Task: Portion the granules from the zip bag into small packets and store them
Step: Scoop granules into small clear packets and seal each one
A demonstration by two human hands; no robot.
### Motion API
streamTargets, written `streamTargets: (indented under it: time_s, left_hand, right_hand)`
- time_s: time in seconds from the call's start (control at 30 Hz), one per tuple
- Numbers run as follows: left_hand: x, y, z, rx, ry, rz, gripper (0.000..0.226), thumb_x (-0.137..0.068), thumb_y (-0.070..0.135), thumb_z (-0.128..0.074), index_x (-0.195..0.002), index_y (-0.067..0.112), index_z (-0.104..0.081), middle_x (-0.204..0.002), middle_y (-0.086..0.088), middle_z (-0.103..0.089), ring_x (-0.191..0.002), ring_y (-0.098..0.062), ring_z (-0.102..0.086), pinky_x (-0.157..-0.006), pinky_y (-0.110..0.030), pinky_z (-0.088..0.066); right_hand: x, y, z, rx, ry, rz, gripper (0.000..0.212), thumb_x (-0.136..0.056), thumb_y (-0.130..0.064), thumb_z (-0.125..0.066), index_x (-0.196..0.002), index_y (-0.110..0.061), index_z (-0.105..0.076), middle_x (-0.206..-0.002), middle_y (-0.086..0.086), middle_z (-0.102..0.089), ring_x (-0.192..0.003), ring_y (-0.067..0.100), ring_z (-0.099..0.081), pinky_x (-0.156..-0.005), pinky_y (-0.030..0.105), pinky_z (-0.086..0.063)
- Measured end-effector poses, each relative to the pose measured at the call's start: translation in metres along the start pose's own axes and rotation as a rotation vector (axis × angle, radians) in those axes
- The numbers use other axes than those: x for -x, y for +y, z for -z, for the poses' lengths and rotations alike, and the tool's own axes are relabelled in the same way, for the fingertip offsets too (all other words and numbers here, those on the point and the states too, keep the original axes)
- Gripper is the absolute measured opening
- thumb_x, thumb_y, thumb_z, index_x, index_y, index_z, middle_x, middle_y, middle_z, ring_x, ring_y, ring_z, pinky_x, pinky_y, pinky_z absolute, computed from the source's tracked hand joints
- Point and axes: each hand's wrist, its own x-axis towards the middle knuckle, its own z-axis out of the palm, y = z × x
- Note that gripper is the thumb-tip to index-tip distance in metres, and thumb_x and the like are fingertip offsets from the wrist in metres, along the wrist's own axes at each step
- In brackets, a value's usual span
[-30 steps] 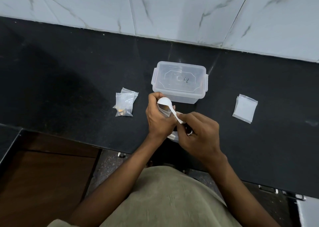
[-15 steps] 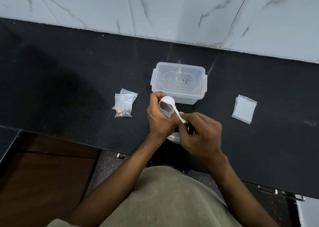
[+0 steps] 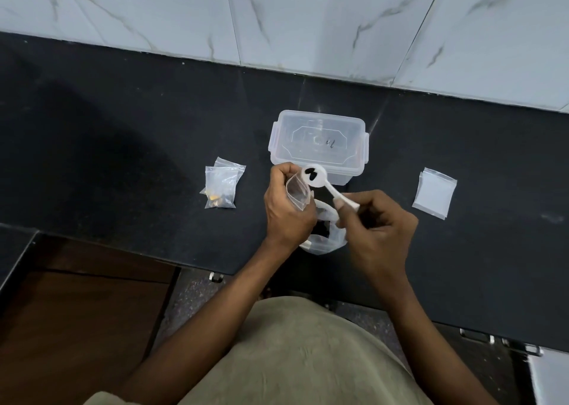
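My left hand (image 3: 286, 207) grips a small clear packet (image 3: 298, 193) with its mouth held open toward the right. In my right hand (image 3: 374, 223) is a white plastic spoon (image 3: 323, 183), held by the handle, its bowl at the packet's mouth with a few dark granules in it. Beneath both hands the larger zip bag (image 3: 324, 238) lies on the black counter, partly hidden, with dark contents showing. Filled small packets (image 3: 222, 187) lie to the left.
A clear lidded plastic box (image 3: 318, 144) stands just behind the hands. A stack of flat unfilled packets (image 3: 434, 193) lies to the right. The black counter (image 3: 123, 146) ends at a marble-tiled wall behind and at a front edge below my wrists.
The spoon has turned so its bowl faces up and dark granules show in it. My right hand has slid a little to the right along the handle.
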Motion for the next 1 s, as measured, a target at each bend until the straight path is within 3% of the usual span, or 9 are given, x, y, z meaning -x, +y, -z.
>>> streamTargets:
  time_s: [0.1, 0.23, 0.37, 0.5, 0.6, 0.7, 0.77, 0.9, 1.0]
  left_hand:
    - [0.001, -0.006, 0.006, 0.060, -0.039, 0.060, 0.036, -0.081, -0.007, -0.067, -0.110, 0.012, -0.056, -0.097, -0.009, -0.066, -0.090, -0.022, -0.067, -0.081, -0.035, -0.056]
    - [-0.005, -0.008, 0.013, 0.229, -0.071, 0.195, 0.032, -0.082, 0.000, -0.062, -0.111, 0.015, -0.063, -0.102, -0.019, -0.070, -0.095, -0.020, -0.068, -0.089, -0.031, -0.054]
    - [-0.011, -0.009, 0.017, 0.401, -0.070, 0.266, 0.029, -0.083, -0.002, -0.060, -0.111, 0.005, -0.066, -0.097, -0.013, -0.072, -0.096, -0.023, -0.069, -0.090, -0.034, -0.054]
    - [-0.017, -0.009, 0.022, 0.493, -0.068, 0.302, 0.027, -0.085, -0.003, -0.059, -0.110, 0.006, -0.066, -0.092, -0.011, -0.071, -0.089, -0.022, -0.067, -0.084, -0.034, -0.054]
    - [-0.017, -0.009, 0.025, 0.398, -0.076, 0.325, 0.026, -0.084, -0.003, -0.062, -0.107, 0.009, -0.067, -0.089, -0.007, -0.070, -0.081, -0.016, -0.065, -0.075, -0.029, -0.054]
    - [-0.015, -0.007, 0.025, 0.014, -0.083, 0.466, 0.020, -0.086, 0.001, -0.065, -0.099, 0.016, -0.067, -0.087, 0.006, -0.068, -0.077, -0.008, -0.063, -0.071, -0.027, -0.050]
    - [-0.012, -0.007, 0.024, -0.323, -0.152, 0.606, 0.016, -0.086, 0.014, -0.066, -0.101, 0.018, -0.063, -0.093, 0.008, -0.067, -0.087, -0.014, -0.064, -0.075, -0.028, -0.046]
    - [-0.001, -0.010, 0.016, -0.531, -0.409, 0.828, 0.055, -0.084, 0.048, -0.071, -0.121, 0.013, -0.050, -0.119, -0.004, -0.063, -0.110, -0.027, -0.061, -0.088, -0.037, -0.050]
    - [0.007, -0.014, 0.006, -0.492, -0.416, 0.922, 0.067, -0.078, 0.043, -0.076, -0.127, 0.008, -0.045, -0.120, -0.006, -0.060, -0.111, -0.027, -0.062, -0.091, -0.038, -0.054]
  right_hand:
    - [-0.003, 0.004, 0.008, -0.169, 0.104, -0.228, 0.008, -0.090, 0.004, -0.072, -0.084, -0.002, -0.072, -0.057, 0.010, -0.066, -0.042, 0.015, -0.057, -0.043, 0.024, -0.044]
    - [-0.006, 0.019, 0.018, -0.235, 0.094, -0.583, 0.017, -0.088, 0.004, -0.069, -0.072, -0.003, -0.067, -0.047, 0.006, -0.059, -0.035, 0.010, -0.044, -0.037, 0.017, -0.033]
    - [0.003, 0.038, 0.018, -0.098, 0.007, -0.685, 0.014, -0.087, -0.001, -0.072, -0.074, 0.001, -0.068, -0.049, 0.007, -0.061, -0.039, 0.013, -0.046, -0.040, 0.021, -0.037]
    - [0.013, 0.049, 0.015, 0.089, -0.075, -0.594, 0.014, -0.086, -0.006, -0.075, -0.073, -0.005, -0.070, -0.056, 0.009, -0.066, -0.045, 0.018, -0.055, -0.046, 0.030, -0.047]
    - [0.020, 0.052, 0.013, 0.369, -0.137, -0.359, 0.017, -0.080, -0.007, -0.074, -0.067, -0.017, -0.068, -0.054, 0.000, -0.063, -0.048, 0.019, -0.058, -0.050, 0.030, -0.047]
    - [0.025, 0.056, 0.010, 0.620, -0.226, -0.159, 0.015, -0.075, -0.008, -0.071, -0.065, -0.015, -0.062, -0.049, -0.003, -0.055, -0.043, 0.019, -0.051, -0.046, 0.030, -0.043]
    - [0.026, 0.060, 0.008, 0.709, -0.274, -0.101, 0.016, -0.072, -0.008, -0.070, -0.063, -0.012, -0.058, -0.048, -0.001, -0.054, -0.042, 0.022, -0.049, -0.044, 0.031, -0.042]
    - [0.029, 0.068, 0.005, 0.720, -0.301, -0.104, 0.019, -0.073, -0.005, -0.070, -0.062, -0.011, -0.055, -0.047, 0.000, -0.053, -0.040, 0.023, -0.048, -0.041, 0.032, -0.042]
    - [0.030, 0.069, 0.003, 0.712, -0.288, -0.116, 0.020, -0.074, -0.005, -0.070, -0.063, -0.010, -0.054, -0.047, 0.002, -0.052, -0.039, 0.024, -0.047, -0.040, 0.035, -0.043]
